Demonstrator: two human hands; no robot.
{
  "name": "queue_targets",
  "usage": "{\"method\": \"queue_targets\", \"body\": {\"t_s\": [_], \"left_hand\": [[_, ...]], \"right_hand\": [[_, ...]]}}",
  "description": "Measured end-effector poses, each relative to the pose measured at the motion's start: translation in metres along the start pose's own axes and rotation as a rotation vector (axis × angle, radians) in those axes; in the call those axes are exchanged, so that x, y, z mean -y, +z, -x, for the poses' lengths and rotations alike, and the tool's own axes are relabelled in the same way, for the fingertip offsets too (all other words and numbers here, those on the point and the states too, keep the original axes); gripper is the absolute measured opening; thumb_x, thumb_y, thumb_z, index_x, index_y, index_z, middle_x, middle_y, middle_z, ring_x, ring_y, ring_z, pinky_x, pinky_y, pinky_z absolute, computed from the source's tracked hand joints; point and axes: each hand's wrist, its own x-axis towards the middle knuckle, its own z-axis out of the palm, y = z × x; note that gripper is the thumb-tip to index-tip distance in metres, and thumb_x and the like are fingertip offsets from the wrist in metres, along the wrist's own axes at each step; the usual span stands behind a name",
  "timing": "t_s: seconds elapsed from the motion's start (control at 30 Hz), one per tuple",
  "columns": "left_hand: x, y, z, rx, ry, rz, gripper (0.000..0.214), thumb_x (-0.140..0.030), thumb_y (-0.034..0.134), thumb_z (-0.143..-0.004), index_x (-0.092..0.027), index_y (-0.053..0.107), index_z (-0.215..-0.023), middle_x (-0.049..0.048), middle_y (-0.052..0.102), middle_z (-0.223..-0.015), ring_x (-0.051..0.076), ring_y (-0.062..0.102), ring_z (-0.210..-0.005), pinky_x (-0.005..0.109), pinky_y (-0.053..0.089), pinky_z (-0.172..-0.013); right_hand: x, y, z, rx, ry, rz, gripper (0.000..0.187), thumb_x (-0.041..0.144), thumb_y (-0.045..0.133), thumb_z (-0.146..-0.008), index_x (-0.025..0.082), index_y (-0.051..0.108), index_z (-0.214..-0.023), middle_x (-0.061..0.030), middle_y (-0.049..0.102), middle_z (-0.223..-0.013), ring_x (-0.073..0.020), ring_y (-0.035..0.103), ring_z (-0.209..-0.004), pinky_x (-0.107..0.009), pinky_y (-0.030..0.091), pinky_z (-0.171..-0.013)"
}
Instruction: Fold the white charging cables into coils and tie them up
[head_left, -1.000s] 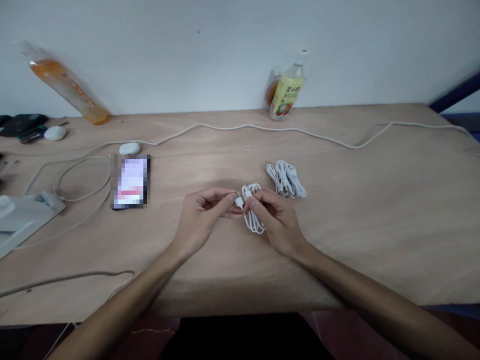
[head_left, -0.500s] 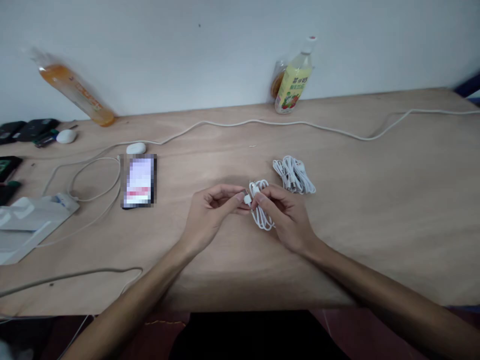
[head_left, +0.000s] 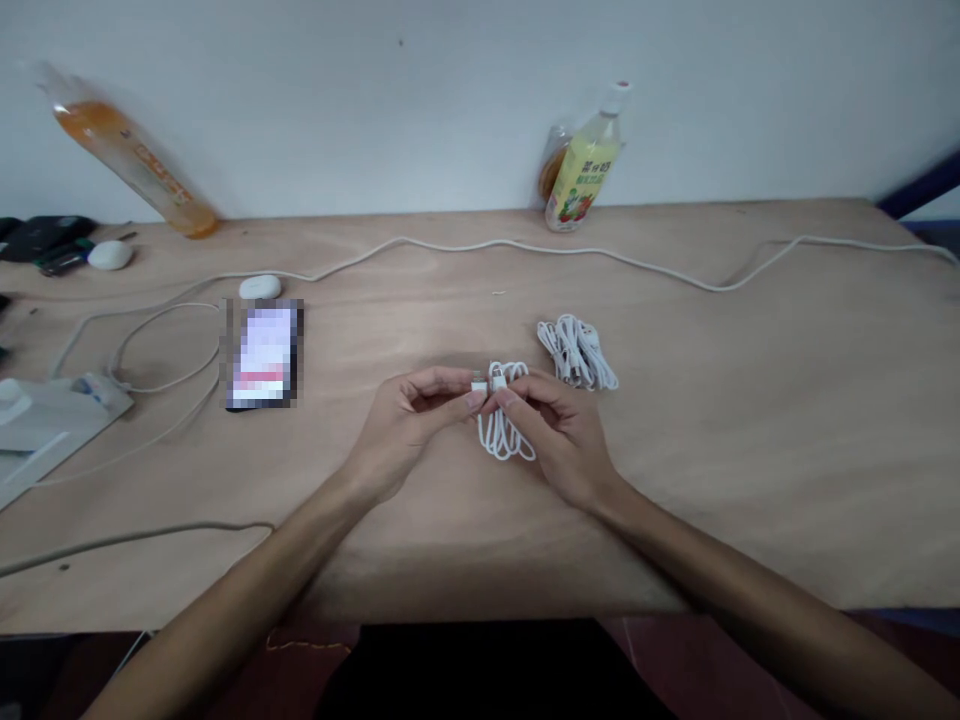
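Observation:
A coiled white USB cable hangs between my two hands, just above the table. Thumb and fingers of my left hand pinch one white plug of it, its metal end pointing away from me. My right hand is closed around the coil's right side and grips a second plug with a metal end close beside the first. Behind my right hand lies a bundle of white cables on the table, apart from my fingers.
A phone and a white earbud-like case lie to the left. A long white cord crosses the wooden table. An orange drink bottle and a yellow-labelled bottle lean by the wall. A white power strip sits far left.
The plug in my left hand has turned upright, and both plugs now stand side by side with their metal ends pointing away. The view has shifted slightly.

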Motion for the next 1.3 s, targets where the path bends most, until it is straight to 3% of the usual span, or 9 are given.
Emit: {"method": "queue_targets", "body": {"t_s": [0.13,0.43,0.63,0.87,1.13,1.3], "left_hand": [[-0.0009,0.0010,0.0007,0.009,-0.013,-0.014,0.014,-0.030,0.093,-0.083,-0.020,0.090,-0.093,0.0041,0.088,-0.095,0.016,0.078,-0.089,0.027,0.062,-0.090],[-0.0013,0.0012,-0.0011,-0.017,-0.074,0.014,0.025,-0.030,0.101,-0.072,-0.019,0.090,-0.092,0.0047,0.088,-0.091,0.014,0.076,-0.075,0.026,0.064,-0.077],[-0.0026,0.0018,0.0007,-0.034,-0.071,-0.001,0.029,-0.032,0.103,-0.069,-0.019,0.089,-0.091,0.0041,0.088,-0.089,0.016,0.078,-0.076,0.028,0.067,-0.078],[0.0001,0.0007,0.0007,-0.034,-0.050,-0.013,0.024,-0.032,0.100,-0.075,-0.021,0.089,-0.093,0.0039,0.089,-0.090,0.016,0.080,-0.076,0.028,0.067,-0.078],[0.0006,0.0006,0.0008,-0.023,-0.048,-0.025,0.030,-0.037,0.100,-0.074,-0.018,0.088,-0.095,0.0077,0.089,-0.096,0.023,0.083,-0.086,0.037,0.070,-0.086],[0.0013,0.0003,0.0013,-0.026,-0.064,0.020,0.034,-0.035,0.103,-0.070,-0.019,0.088,-0.097,0.0064,0.089,-0.094,0.022,0.084,-0.087,0.034,0.069,-0.086]], "right_hand": [[0.0014,-0.0014,-0.0012,0.019,0.013,-0.033,0.026,0.027,0.068,-0.100,0.024,0.083,-0.078,0.0010,0.073,-0.077,-0.0135,0.061,-0.067,-0.028,0.045,-0.063],[0.0029,-0.0012,-0.0016,0.049,0.111,-0.102,0.030,0.033,0.069,-0.100,0.022,0.075,-0.072,0.0017,0.065,-0.068,-0.0123,0.055,-0.060,-0.028,0.042,-0.057],[0.0021,-0.0003,-0.0005,0.057,0.151,-0.146,0.032,0.039,0.072,-0.100,0.021,0.074,-0.074,0.0017,0.063,-0.068,-0.0122,0.054,-0.060,-0.028,0.040,-0.057],[0.0031,-0.0008,-0.0011,0.054,0.119,-0.133,0.031,0.037,0.071,-0.100,0.022,0.074,-0.073,0.0015,0.064,-0.071,-0.0129,0.055,-0.063,-0.029,0.042,-0.060],[0.0020,-0.0005,-0.0014,0.052,0.107,-0.125,0.031,0.036,0.069,-0.101,0.022,0.073,-0.074,0.0015,0.064,-0.073,-0.0125,0.053,-0.062,-0.029,0.042,-0.060],[0.0025,-0.0009,-0.0011,0.051,0.114,-0.103,0.033,0.038,0.068,-0.101,0.022,0.072,-0.072,0.0027,0.060,-0.068,-0.0125,0.049,-0.059,-0.029,0.041,-0.059]]}}
